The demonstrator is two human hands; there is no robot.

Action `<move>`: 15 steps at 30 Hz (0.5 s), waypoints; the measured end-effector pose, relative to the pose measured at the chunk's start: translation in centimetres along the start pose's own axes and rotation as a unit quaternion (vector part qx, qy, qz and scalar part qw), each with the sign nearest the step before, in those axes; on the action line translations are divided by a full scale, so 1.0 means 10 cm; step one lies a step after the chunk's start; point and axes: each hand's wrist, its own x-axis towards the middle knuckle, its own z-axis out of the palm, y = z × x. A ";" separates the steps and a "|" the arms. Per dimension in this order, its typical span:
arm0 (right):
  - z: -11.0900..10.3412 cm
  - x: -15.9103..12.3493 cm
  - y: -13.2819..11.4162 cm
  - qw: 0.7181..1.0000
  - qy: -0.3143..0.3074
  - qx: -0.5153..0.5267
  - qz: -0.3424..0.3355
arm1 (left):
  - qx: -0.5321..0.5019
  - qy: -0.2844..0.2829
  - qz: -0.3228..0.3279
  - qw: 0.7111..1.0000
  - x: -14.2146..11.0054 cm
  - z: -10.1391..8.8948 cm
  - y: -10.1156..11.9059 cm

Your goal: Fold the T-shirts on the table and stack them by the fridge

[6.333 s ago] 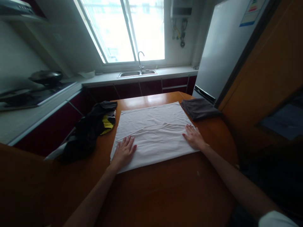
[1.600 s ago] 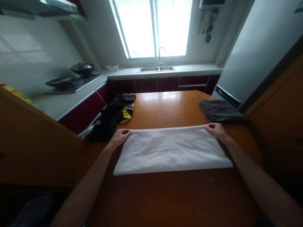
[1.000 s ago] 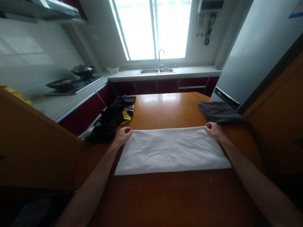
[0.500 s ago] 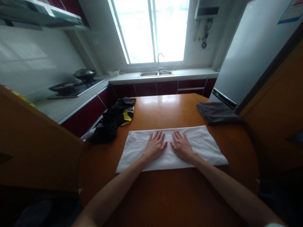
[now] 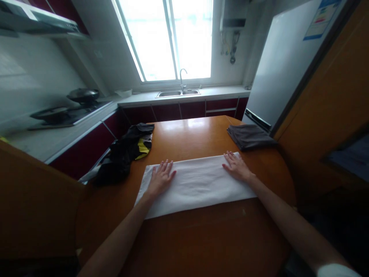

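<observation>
A folded white cloth lies as a long flat rectangle on the wooden table; whether it is a garment I cannot tell. On its left part rests my left hand, palm down with the fingers spread. My right hand lies flat near the cloth's far right corner, fingers stretched out. Both hands touch the fabric without gripping it. Slight wrinkles show in the stretch of cloth between them.
A rumpled black and yellow pile of clothing lies at the table's left edge. Folded dark grey fabric sits at the far right. Beyond are a counter with a sink, a stove with pans and a fridge.
My hands have slid apart over the white cloth, from its middle towards its left and right ends. The cloth looks smoother in the middle. The head view has turned somewhat to the right.
</observation>
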 end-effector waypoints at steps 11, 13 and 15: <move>-0.02 -0.47 -0.89 0.992 0.107 0.030 -0.062 | -0.024 0.054 0.108 0.992 -0.37 -0.14 0.70; 0.06 -0.66 -1.21 0.988 0.084 0.050 -0.120 | -0.037 0.044 0.167 0.984 -0.52 -0.07 1.03; 0.14 -0.77 -1.40 0.986 0.056 0.061 -0.144 | -0.040 0.033 0.186 0.981 -0.62 0.01 1.22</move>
